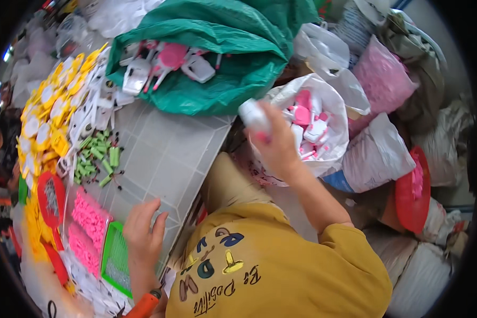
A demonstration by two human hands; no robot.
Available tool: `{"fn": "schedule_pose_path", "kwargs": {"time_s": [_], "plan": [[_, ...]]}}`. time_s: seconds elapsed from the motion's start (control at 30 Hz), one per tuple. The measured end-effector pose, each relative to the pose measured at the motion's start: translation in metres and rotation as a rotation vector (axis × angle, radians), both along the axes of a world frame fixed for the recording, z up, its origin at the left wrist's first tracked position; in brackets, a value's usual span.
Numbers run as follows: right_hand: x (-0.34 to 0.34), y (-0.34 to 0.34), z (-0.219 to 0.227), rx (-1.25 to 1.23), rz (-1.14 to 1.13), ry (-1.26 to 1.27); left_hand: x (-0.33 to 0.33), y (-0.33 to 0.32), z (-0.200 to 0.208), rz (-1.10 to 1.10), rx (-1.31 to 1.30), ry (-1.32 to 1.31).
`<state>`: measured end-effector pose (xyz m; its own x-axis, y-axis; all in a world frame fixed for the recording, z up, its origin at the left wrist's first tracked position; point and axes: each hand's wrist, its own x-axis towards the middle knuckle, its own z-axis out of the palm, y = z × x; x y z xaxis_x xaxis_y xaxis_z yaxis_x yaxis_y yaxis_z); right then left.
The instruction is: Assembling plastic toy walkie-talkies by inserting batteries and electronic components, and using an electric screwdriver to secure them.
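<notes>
My right hand (279, 144) is closed around a white plastic piece (253, 114) with a bit of pink, smeared by motion. It is lifted beside an open white sack (338, 144) full of white-and-pink plastic parts (315, 130). My left hand (143, 229) is empty over the near edge of the grey table (167, 143), its thumb and fingers apart. Below its wrist sits an orange-handled tool (144, 305), whose kind I cannot make out. Next to that hand stands a green tray (107, 267) of small metal bits.
A green sack (206, 90) of similar white-and-pink parts lies open at the table's far end. Along the left are yellow-and-white parts (50, 114), small green pieces with wires (103, 156), pink parts (90, 217) and a red scoop (50, 201). Filled sacks (379, 153) crowd the right.
</notes>
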<state>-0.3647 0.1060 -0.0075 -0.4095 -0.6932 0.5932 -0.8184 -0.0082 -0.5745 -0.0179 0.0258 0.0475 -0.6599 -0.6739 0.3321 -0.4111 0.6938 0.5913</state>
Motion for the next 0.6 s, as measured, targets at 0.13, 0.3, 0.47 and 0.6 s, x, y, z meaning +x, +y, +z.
{"fn": "schedule_pose_path", "kwargs": {"time_s": [0.13, 0.3, 0.47, 0.6], "plan": [[-0.114, 0.044, -0.056, 0.140, -0.430, 0.024, -0.009, 0.000, 0.011, -0.091, -0.093, -0.048], [-0.133, 0.089, -0.063, 1.169, -0.627, 0.001, -0.016, -0.006, 0.006, -0.121, -0.026, -0.064], [-0.111, 0.064, -0.043, 0.836, -0.628, 0.227, -0.016, -0.003, 0.013, -0.141, -0.009, -0.087], [-0.059, -0.028, 0.025, 0.033, -0.252, 0.204, -0.009, -0.005, 0.006, -0.107, -0.010, -0.086]]}}
